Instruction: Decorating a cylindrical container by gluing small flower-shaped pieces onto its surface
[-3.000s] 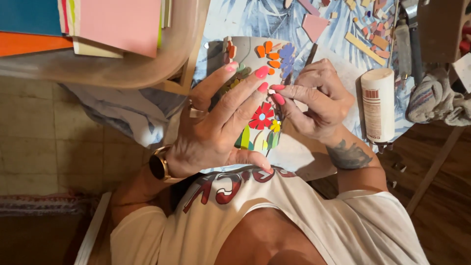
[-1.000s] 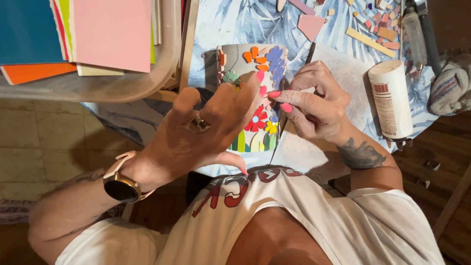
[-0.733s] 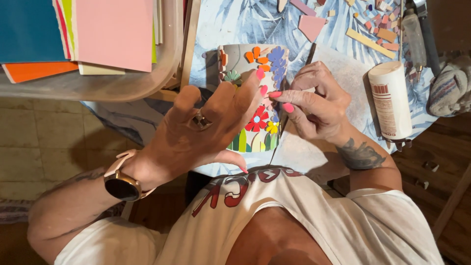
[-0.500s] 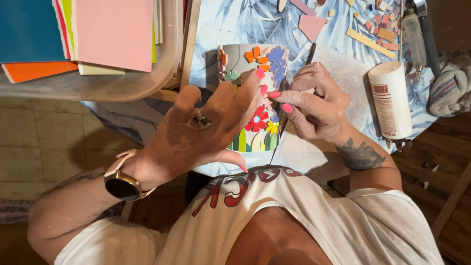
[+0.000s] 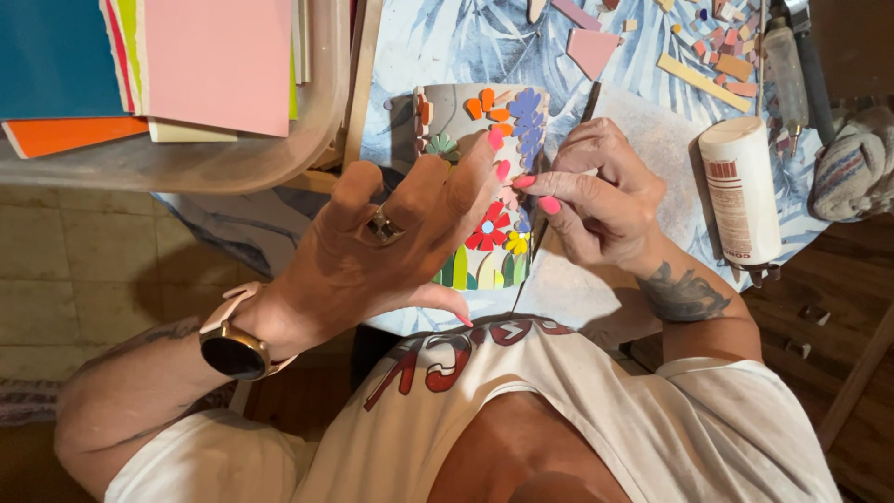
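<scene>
The left hand [image 5: 391, 251] is spread wide around a mosaic pot [image 5: 480, 177], fingers long and loosely curved over its near side, the thumb hooked under its lower edge. It cradles the pot rather than clamps it. A ring sits on one finger and a watch [image 5: 233, 349] on the wrist.

The right hand [image 5: 596, 200] is nearly closed, fingertips pinched together against the pot's right side, just by the red flower. A thin dark tool [image 5: 526, 270] runs down from that pinch; its upper end seems to come out above the knuckles, but how the fingers grip it is hidden.

The pot lies on its side over the table [image 5: 438, 47], between both hands, its gray wall set with orange, blue, red and yellow tile flowers. Much of its left half is covered by the left hand.

A white tube [image 5: 740, 191] lies right of the right hand, loose tile bits [image 5: 717, 61] beyond it. A clear bin [image 5: 186, 163] of coloured sheets is cut off at the top left.
</scene>
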